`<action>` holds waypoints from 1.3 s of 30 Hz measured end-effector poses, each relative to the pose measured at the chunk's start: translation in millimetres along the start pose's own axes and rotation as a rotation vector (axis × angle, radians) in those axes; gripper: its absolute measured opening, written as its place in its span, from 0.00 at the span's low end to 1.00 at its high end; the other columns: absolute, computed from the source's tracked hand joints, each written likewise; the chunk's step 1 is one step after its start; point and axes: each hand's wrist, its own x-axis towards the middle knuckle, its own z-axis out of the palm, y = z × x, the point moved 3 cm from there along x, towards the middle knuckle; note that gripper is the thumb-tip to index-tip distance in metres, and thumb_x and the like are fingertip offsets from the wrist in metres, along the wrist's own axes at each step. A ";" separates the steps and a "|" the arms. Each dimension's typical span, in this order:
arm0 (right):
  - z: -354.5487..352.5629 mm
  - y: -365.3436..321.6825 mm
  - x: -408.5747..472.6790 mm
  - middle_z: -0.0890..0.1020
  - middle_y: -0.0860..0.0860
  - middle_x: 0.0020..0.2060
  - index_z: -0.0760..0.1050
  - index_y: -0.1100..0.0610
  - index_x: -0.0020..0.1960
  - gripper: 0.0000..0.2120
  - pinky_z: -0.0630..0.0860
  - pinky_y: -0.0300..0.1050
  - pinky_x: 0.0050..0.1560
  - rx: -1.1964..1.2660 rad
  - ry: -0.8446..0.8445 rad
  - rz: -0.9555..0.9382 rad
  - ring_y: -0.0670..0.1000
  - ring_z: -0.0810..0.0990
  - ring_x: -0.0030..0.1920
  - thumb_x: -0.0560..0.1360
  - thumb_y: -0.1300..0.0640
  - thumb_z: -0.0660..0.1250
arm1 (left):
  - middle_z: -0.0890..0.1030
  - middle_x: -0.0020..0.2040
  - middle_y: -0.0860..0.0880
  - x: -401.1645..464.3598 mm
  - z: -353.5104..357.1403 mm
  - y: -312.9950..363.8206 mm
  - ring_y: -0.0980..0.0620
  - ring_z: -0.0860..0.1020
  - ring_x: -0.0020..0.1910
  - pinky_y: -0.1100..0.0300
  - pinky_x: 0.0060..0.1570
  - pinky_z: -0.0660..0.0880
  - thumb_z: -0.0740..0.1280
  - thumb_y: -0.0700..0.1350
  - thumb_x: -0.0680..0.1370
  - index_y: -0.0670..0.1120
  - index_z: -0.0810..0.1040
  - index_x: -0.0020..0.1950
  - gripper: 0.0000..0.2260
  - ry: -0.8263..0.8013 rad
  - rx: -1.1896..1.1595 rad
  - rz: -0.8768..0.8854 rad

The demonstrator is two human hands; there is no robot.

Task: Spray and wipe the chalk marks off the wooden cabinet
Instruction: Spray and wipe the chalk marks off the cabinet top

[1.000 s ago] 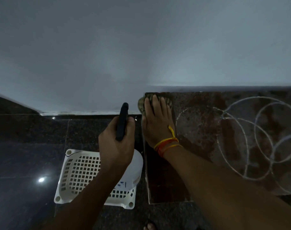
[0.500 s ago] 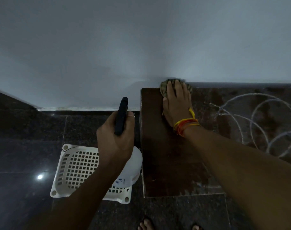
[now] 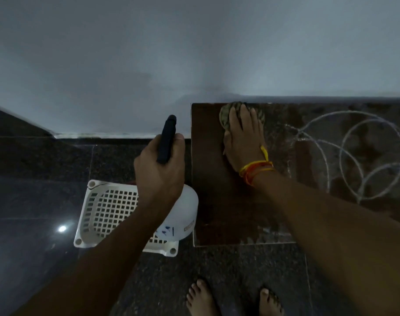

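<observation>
My right hand (image 3: 244, 140) presses the cloth (image 3: 226, 115) flat on the cabinet top (image 3: 208, 179) near the back edge; left hand (image 3: 159, 172) is wrapped around the spray bottle (image 3: 185, 213). Chalk rings (image 3: 363, 156) sit right of the cloth, so I'd wipe that way in firm overlapping strokes

Cloth (image 3: 226, 115) mostly covered by right hand (image 3: 244, 140), only rim peeking out. Spray bottle (image 3: 185, 215) largely behind left hand (image 3: 160, 172); label print too small to read. Chalk circles (image 3: 354, 156) and cabinet (image 3: 212, 179) cut by right edge. Basket (image 3: 103, 210) partly hidden under forearm and bottle.
</observation>
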 end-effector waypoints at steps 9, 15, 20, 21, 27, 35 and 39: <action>-0.1 -4.6 -35.2 0.61 0.60 0.74 0.58 0.58 0.75 0.27 0.54 0.58 0.75 -0.009 -0.004 -0.026 0.63 0.56 0.75 0.78 0.52 0.53 | 0.80 0.38 0.39 -14.6 -12.0 -2.5 0.47 0.77 0.29 0.44 0.30 0.78 0.63 0.58 0.77 0.56 0.74 0.38 0.11 -0.016 0.018 -0.023; 0.2 -24.4 -99.9 0.62 0.61 0.74 0.59 0.59 0.75 0.26 0.54 0.59 0.74 -0.029 -0.047 -0.091 0.63 0.57 0.74 0.78 0.53 0.54 | 0.80 0.37 0.38 -31.3 -19.7 -10.0 0.40 0.77 0.32 0.40 0.32 0.78 0.63 0.56 0.79 0.54 0.75 0.38 0.11 0.021 0.045 -0.024; -0.2 -39.8 -115.3 0.59 0.59 0.75 0.56 0.57 0.76 0.27 0.53 0.59 0.75 -0.031 -0.101 -0.090 0.62 0.55 0.75 0.78 0.51 0.51 | 0.79 0.36 0.39 -42.1 -24.8 -7.0 0.39 0.78 0.33 0.41 0.33 0.78 0.61 0.59 0.77 0.52 0.75 0.38 0.13 0.020 0.060 -0.025; 0.4 -41.9 -112.4 0.58 0.58 0.75 0.55 0.57 0.76 0.27 0.52 0.58 0.75 -0.032 -0.105 -0.084 0.62 0.54 0.75 0.78 0.51 0.51 | 0.79 0.36 0.40 -44.0 -24.9 -8.3 0.40 0.78 0.33 0.42 0.33 0.77 0.61 0.61 0.76 0.53 0.75 0.38 0.14 0.015 0.065 -0.022; 8.9 -67.5 -163.2 0.58 0.59 0.75 0.53 0.57 0.76 0.29 0.52 0.58 0.75 -0.013 -0.164 -0.157 0.62 0.53 0.75 0.78 0.48 0.49 | 0.79 0.35 0.40 -57.7 -27.6 -15.1 0.45 0.76 0.29 0.45 0.33 0.77 0.60 0.61 0.77 0.54 0.73 0.37 0.14 0.034 0.104 0.010; 5.4 -74.6 -190.2 0.64 0.60 0.73 0.60 0.58 0.74 0.30 0.57 0.61 0.72 0.008 -0.174 -0.224 0.64 0.60 0.73 0.75 0.48 0.54 | 0.77 0.31 0.45 -69.0 -28.5 -7.4 0.49 0.76 0.28 0.49 0.32 0.75 0.61 0.58 0.79 0.52 0.74 0.38 0.14 0.026 0.146 0.039; 1.1 -52.3 -199.2 0.65 0.60 0.72 0.63 0.58 0.73 0.27 0.58 0.61 0.72 0.021 -0.134 -0.170 0.63 0.62 0.73 0.76 0.51 0.53 | 0.78 0.35 0.37 -78.5 -28.7 3.4 0.38 0.78 0.33 0.43 0.35 0.77 0.61 0.56 0.79 0.46 0.74 0.40 0.16 -0.014 0.165 0.083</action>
